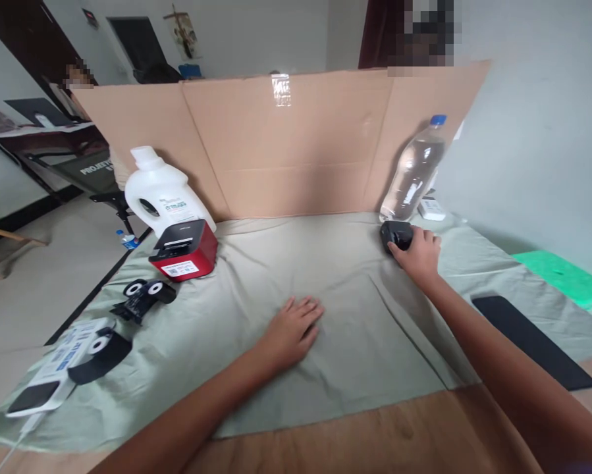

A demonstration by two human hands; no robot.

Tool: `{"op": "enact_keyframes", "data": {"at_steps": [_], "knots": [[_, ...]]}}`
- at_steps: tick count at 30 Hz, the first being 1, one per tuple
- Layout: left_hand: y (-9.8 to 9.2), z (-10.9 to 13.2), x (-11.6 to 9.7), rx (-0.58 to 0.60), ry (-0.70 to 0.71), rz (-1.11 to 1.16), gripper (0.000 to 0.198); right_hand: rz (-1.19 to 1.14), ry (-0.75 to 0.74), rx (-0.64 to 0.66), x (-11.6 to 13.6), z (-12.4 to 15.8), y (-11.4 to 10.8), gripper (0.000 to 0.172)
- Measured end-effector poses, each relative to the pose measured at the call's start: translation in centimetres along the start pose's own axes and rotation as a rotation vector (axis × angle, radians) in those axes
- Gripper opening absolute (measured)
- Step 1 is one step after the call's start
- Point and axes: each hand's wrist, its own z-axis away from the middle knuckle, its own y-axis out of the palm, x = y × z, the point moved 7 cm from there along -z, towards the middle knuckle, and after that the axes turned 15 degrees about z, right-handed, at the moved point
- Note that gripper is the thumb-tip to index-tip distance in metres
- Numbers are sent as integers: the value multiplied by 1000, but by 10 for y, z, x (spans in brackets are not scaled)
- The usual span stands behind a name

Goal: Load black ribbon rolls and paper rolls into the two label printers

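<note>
Your right hand (420, 255) grips a black device (396, 234) by the clear plastic bottle (415, 171); your left hand (293, 332) lies fingers-open, cloth (305, 263) stretching ahead to the cardboard panel's (296, 187) lower edge.

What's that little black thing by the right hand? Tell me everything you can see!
The small black thing is chunky, with a dark, glossy top and what looks like hard plastic sides. The right grip touches it, thumb on the near side, and hides its right part. It sits just in front of the clear bottle, at or just above the green-grey cloth. I can't see any writing, or tell what it is.
</note>
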Motion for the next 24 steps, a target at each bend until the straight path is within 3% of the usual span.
{"op": "enact_keyframes", "data": {"at_steps": [3, 6, 10, 13, 16, 20, 24], "knots": [[19, -2, -12, 27, 10, -80, 51, 52, 166, 217, -18, -30, 21, 94], [21, 3, -12, 25, -5, -119, 51, -6, 216, 425, -15, -44, 42, 97], [20, 7, -11, 20, -16, -149, 50, -15, 225, 461, -4, -41, 35, 97], [21, 7, -12, 12, -19, -160, 51, -48, 151, 410, 21, -18, 11, 93], [20, 8, -16, -16, -14, -148, 50, -144, -22, 411, 70, 23, -16, 92], [3, 15, -13, -212, -138, -155, 47, -187, -199, 431, 135, 85, -47, 96], [-12, 24, -1, -347, -295, -203, 52, -146, -240, 479, 172, 126, -61, 97]]}}
